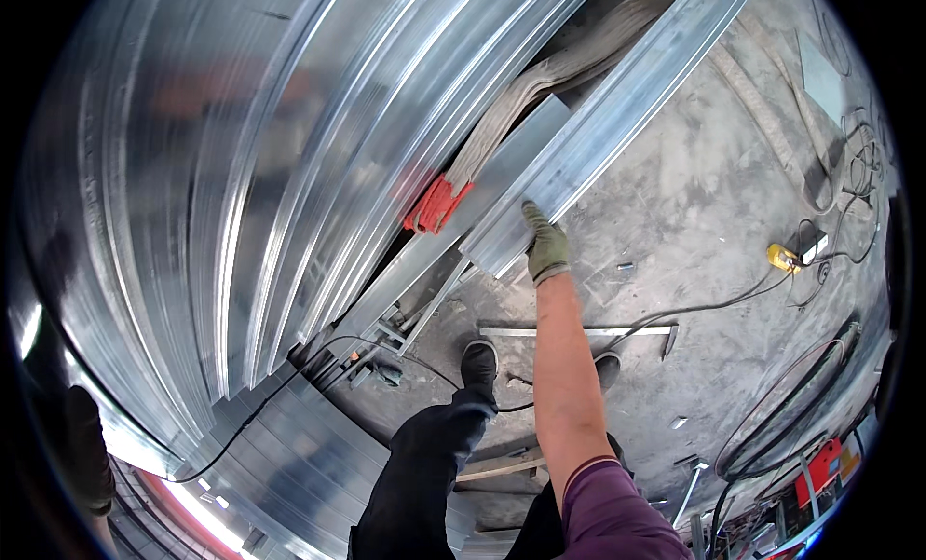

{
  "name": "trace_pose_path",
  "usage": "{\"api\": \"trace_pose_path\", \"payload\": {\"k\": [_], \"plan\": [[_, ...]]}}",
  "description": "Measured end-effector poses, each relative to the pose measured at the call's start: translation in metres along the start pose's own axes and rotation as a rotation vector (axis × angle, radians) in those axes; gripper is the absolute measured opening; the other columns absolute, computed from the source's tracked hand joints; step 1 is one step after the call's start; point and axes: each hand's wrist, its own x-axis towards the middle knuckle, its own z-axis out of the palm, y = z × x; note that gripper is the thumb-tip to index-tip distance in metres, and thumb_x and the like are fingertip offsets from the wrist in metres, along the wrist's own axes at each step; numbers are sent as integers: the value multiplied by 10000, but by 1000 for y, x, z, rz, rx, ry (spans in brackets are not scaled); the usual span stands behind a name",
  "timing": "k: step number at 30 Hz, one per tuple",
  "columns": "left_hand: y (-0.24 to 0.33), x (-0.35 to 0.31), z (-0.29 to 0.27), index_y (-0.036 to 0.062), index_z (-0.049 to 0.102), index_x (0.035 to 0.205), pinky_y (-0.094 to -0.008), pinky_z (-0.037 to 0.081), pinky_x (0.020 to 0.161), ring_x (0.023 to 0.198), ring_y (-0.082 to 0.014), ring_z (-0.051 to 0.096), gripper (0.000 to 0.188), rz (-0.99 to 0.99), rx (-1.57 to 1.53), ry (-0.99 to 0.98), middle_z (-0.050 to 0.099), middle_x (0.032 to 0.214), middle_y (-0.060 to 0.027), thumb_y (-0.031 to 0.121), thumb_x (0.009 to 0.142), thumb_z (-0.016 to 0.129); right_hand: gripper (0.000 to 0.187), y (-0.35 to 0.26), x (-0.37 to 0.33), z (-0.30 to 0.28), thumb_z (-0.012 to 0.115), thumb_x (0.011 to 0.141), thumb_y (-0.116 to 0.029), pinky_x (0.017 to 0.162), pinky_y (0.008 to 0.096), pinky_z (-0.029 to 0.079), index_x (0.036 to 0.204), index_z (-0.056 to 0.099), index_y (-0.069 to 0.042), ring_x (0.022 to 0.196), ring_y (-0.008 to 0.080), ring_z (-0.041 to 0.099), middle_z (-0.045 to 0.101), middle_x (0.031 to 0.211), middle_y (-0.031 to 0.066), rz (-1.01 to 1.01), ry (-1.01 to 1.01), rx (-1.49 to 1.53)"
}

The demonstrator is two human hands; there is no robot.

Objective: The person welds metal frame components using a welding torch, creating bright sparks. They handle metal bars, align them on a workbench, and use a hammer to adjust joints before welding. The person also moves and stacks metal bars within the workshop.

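Observation:
My right hand [546, 248], in a green-grey work glove, grips the near end of a long galvanized metal channel [608, 126]. Its thumb lies on the upper face; the other fingers are partly hidden at the edge. The channel slants away to the upper right. Beside it lies a beige webbing sling [502, 111], its near end wrapped in red material [439, 205]. At the dim far-left rim, my left hand [87, 449] shows in a dark glove, its fingers too shadowed to make out.
Large stacked ribbed metal profiles [260, 155] fill the left. A black cable [251, 415] crosses near my feet, by a metal bar [579, 331] on the concrete floor. To the right lie a yellow device [782, 258], another strap [762, 116] and coiled hoses [791, 415].

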Motion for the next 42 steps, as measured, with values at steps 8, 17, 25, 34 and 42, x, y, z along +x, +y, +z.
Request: {"api": "trace_pose_path", "payload": {"k": [8, 17, 25, 34, 42], "plan": [[10, 13, 30, -33, 202, 1702, -452, 344, 1278, 1564, -344, 420, 827, 235, -39, 78, 353, 1714, -255, 98, 1044, 685, 577, -63, -123, -26, 860, 931, -268, 945, 366, 560, 1356, 678, 78, 1048, 216, 696, 746, 1241, 120, -173, -54, -83], [40, 18, 34, -46, 227, 1679, -528, 205, 1327, 1622, -451, 233, 1029, 247, 174, 278, 248, 1733, -290, 314, 899, 792, 530, -232, -399, -154, 865, 910, -263, 850, 367, 598, 1311, 704, 45, 951, 211, 724, 768, 1123, 107, -302, 19, -273], [151, -8, 15, -22, 249, 1693, -543, 103, 1349, 1667, -427, 82, 999, -159, 398, -85, 142, 1783, -273, 512, 968, 680, 466, -287, -621, -268, 863, 929, -263, 786, 381, 621, 1239, 739, 62, 866, 218, 755, 794, 1047, 133, -78, 77, -348], [507, -121, 117, -66, 564, 1476, -415, 490, 1110, 1301, -348, 649, 890, -217, -806, -433, 685, 1384, -253, 617, 930, 729, 519, -256, -823, -430, 917, 866, -346, 805, 391, 599, 1136, 785, 76, 869, 217, 745, 808, 984, 141, -69, 39, -517], [772, -68, 150, 129, 622, 1418, -589, 491, 1089, 1311, -339, 640, 729, -697, -1156, -953, 669, 1464, -114, 694, 963, 689, 633, -308, -979, -503, 874, 870, -549, 941, 378, 569, 1264, 792, -61, 1009, 226, 751, 810, 1180, 149, 170, 76, -741]]}}
